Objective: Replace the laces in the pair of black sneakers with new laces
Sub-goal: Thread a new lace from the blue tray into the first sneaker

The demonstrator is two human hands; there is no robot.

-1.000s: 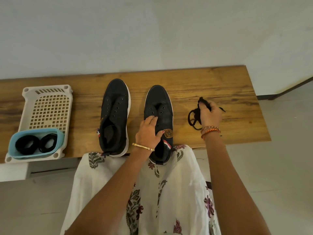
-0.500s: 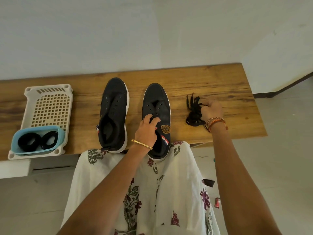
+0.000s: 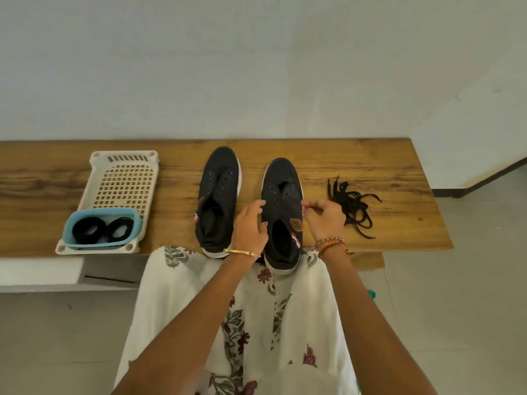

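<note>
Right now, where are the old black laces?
The loose black laces lie on the wooden bench, right of the right black sneaker, beyond the right hand.

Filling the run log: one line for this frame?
stage: both sneakers unlaced | old laces: on bench, right | new laces: coiled in blue tub | left hand, right hand: empty, over right sneaker

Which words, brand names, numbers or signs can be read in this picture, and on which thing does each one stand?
No text can be read.
Gold emblem on the right sneaker: too small and blurred to read.
Red, white and blue tag on the same sneaker: stripes only, no letters visible.
Small tag on the left sneaker: too small to read.
</note>
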